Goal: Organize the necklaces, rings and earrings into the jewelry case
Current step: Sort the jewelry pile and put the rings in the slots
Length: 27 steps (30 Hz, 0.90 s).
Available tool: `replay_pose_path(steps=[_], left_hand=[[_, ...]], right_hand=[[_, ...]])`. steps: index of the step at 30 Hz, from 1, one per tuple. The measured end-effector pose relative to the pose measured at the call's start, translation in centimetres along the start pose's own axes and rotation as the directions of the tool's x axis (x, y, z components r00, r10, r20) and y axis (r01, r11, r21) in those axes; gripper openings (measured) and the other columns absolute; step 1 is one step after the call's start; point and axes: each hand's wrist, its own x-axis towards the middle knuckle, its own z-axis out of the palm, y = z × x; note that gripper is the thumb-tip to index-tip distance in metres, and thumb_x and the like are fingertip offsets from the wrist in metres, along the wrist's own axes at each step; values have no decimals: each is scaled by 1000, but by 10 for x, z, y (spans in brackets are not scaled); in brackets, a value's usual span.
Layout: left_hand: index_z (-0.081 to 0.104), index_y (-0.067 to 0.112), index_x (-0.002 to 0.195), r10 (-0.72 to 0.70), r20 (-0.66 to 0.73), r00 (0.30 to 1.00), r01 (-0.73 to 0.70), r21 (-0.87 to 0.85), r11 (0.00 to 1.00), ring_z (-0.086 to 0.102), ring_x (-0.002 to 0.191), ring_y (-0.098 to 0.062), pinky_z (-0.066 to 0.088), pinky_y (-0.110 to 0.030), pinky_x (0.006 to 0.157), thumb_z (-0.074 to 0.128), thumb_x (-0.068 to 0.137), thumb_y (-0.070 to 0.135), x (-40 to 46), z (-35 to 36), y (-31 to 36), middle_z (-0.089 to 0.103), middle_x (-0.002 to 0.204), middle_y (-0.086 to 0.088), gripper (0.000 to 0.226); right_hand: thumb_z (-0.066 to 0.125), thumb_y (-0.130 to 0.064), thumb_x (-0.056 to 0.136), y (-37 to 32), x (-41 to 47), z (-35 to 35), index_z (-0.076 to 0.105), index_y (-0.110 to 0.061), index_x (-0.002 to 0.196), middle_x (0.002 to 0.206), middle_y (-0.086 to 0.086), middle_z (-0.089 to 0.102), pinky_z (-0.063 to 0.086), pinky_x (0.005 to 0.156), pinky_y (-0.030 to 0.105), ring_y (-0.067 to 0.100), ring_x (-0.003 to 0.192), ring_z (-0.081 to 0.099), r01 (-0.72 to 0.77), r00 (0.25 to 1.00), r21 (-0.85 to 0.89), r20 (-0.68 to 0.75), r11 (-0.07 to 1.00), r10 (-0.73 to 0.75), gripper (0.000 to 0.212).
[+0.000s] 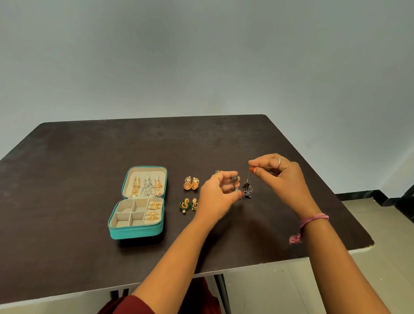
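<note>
Dark oxidised-metal dangling earrings (246, 189) hang above the dark brown table (74, 170), between both hands: the right hand (278, 178) pinches the thin hook of one between thumb and forefinger, and the left hand (219, 195) closes its fingertips on the other's lower parts. They look light and floppy, with fine pieces that could snag or bend, so the hook or top stud seems the safest hold. Left of them stands the open teal jewelry case (135, 232), with chains in its lid and gold rings in its right slots (other compartments look empty). Whether the two earrings are tangled together is hard to make out.
</note>
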Motion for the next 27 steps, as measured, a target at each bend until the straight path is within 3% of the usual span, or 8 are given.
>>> replay_pose_path(steps=[3,7,11,18,22,27], left_hand=[[57,12,117,16,-2,1000,-16,30,999,64,100,-10,52,-23,91,73,76,-6,0,4,0,65,108,-1,48],[57,12,121,31,-3,1000,-31,51,998,62,96,1,51,-14,85,71,78,-5,0,9,2,64,109,5,49],[56,11,120,30,-15,999,-30,24,999,67,94,-5,55,-22,85,67,82,-6,1,11,2,64,116,-4,43],[58,16,113,44,-22,999,-45,-17,999,69,89,-9,54,-19,78,68,84,0,1,11,2,67,108,0,35],[60,24,107,26,-31,999,-26,7,1000,69,88,-12,55,-29,85,70,83,4,4,10,-1,68,102,7,33],[59,27,102,5,-25,1000,-5,6,1000,67,83,-12,55,-32,84,69,81,2,6,9,2,68,99,9,34]], right_hand=[[70,-6,83,-4,1,-1,73,-20,95,98,-3,68,52,79,16,4,88,66,-11,1000,31,5,999,11,19],[69,-7,84,-5,1,-2,73,-22,95,99,-4,69,54,82,22,7,90,67,-62,998,84,6,995,62,19],[68,-7,85,-3,-2,0,74,-23,95,99,-4,69,56,83,26,10,93,67,-122,992,146,-4,982,124,19],[69,-5,84,5,-5,4,74,-19,95,98,5,72,57,82,29,17,92,69,-234,967,325,-16,916,253,18],[68,-2,84,11,-8,6,73,-15,96,96,9,72,57,80,26,19,93,70,-296,945,420,0,858,326,18],[62,-1,88,19,-13,3,70,-8,104,95,8,72,56,81,22,15,90,69,-398,913,330,56,856,403,19]])
